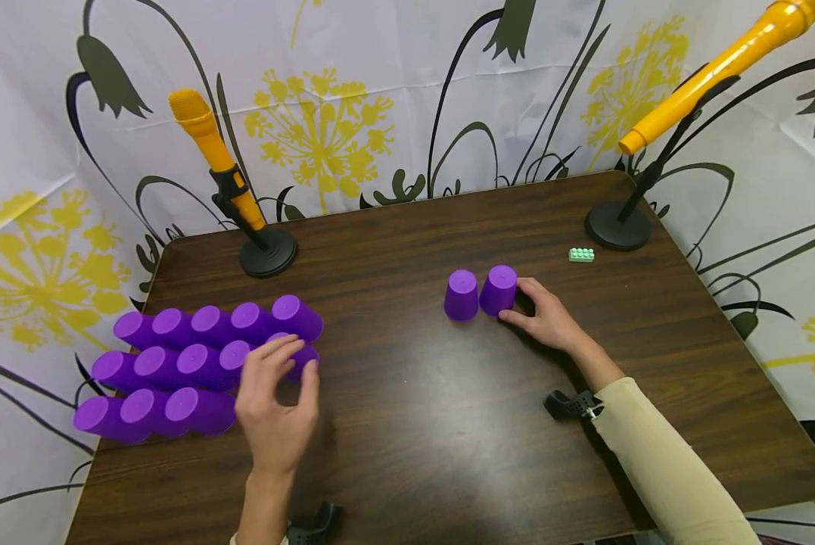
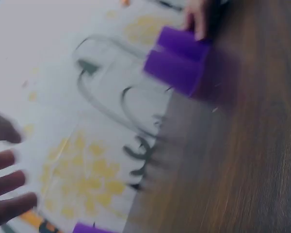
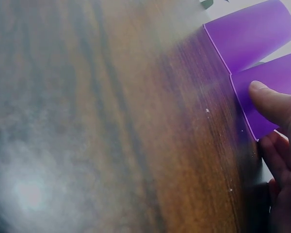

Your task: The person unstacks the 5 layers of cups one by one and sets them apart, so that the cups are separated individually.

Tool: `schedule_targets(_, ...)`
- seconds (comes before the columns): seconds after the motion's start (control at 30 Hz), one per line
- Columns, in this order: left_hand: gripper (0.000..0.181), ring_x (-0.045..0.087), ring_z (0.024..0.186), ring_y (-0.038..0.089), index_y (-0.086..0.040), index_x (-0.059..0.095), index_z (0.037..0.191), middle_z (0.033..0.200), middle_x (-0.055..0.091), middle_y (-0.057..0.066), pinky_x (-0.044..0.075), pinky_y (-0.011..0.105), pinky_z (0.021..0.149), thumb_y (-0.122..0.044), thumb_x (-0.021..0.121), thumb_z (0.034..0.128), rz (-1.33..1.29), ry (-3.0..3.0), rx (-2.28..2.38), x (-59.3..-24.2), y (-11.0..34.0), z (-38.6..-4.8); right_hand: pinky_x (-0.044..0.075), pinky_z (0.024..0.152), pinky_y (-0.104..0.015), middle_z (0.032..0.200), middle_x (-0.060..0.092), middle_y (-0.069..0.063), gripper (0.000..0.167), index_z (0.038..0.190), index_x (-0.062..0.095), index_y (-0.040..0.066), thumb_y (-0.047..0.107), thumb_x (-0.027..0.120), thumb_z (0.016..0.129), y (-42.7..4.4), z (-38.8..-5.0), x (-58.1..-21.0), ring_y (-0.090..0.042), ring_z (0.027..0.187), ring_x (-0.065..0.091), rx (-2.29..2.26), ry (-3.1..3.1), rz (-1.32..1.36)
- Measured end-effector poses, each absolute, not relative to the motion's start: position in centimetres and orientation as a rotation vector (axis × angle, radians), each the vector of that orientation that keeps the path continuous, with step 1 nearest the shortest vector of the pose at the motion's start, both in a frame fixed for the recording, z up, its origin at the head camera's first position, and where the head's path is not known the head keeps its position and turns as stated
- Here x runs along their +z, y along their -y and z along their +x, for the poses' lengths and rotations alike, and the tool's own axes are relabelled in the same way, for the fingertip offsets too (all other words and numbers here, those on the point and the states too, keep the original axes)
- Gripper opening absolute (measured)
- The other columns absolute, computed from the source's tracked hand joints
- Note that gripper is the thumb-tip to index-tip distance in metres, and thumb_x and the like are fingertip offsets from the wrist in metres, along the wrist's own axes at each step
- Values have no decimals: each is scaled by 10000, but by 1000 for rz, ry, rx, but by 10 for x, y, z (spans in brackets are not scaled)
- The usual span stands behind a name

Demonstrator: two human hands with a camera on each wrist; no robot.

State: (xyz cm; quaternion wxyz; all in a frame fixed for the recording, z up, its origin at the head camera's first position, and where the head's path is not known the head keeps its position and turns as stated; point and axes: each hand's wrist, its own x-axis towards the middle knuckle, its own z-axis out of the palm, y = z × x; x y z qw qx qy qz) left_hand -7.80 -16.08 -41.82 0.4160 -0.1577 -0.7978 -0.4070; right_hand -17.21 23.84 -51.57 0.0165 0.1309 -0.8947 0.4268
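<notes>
Two upside-down purple cups stand side by side right of the table's middle, the left cup [image 1: 461,297] against the right cup [image 1: 498,291]. My right hand [image 1: 546,314] holds the right cup from its right side. In the right wrist view the thumb [image 3: 269,103] lies on that cup's wall near the rim, with the fingers around the other side. At the left, more upside-down purple cups [image 1: 203,412] stand in three rows. My left hand [image 1: 278,397] is over the right end of these rows, fingers apart and loosely bent. Nothing is between them; the hand partly hides a cup [image 1: 305,359].
Two orange microphones sit on black stands, one microphone [image 1: 206,140] at the back left, another microphone [image 1: 727,72] at the back right. A small green toy brick [image 1: 580,255] lies near the right stand [image 1: 618,225]. Behind the dark wooden table [image 1: 407,454] hangs a flowered cloth [image 1: 393,68].
</notes>
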Motion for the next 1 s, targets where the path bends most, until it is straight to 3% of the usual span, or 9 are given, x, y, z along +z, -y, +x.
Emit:
schedule_targets(0.17,529,562,1135,234,-175,604,1328,1300,572,32,538,387,746,-166,770,825,-756,2478,-862,-439,138,-96,308,1100,-517,1348,530,-175,586,1350,530,-10,213,769,863,-238,-171,-517,-343,1306,447,1328,2783,409)
schedule_targets(0.27,671,515,1205,228,-234,471,1450,1401,482,25,557,403,642,-231,769,849,-894,2639,-818,-447,118,-107,307,1101,-512,1347,531,-170,585,1352,530,-4,211,769,863,-238,-171,-517,-339,1305,447,1327,2782,401)
schedule_targets(0.43,810,428,1301,255,-292,270,1549,1523,334,61,555,436,634,-302,734,885,-991,2778,-795,-456,82,-126,306,1102,-509,1347,531,-164,588,1358,528,5,219,767,865,-239,-172,-517,-335,1306,447,1325,2783,392)
schedule_targets(0.63,884,332,1371,287,-317,167,1573,1578,232,122,555,419,594,-305,724,887,-969,2838,-700,-462,47,-148,306,1102,-511,1351,529,-159,597,1368,522,13,236,763,870,-239,-172,-518,-329,1311,443,1330,2793,393)
schedule_targets(0.77,831,330,1381,303,-311,212,1567,1577,242,129,560,468,634,-327,707,899,-954,2811,-738,-468,33,-161,308,1101,-512,1352,529,-154,600,1367,524,17,242,766,867,-239,-173,-518,-325,1309,446,1332,2789,393)
schedule_targets(1.0,543,486,1253,233,-234,519,1402,1422,476,67,549,438,778,-322,715,904,-912,2616,-963,-480,20,-179,311,1099,-512,1354,527,-157,603,1372,520,17,249,762,871,-239,-174,-517,-326,1307,448,1332,2788,398)
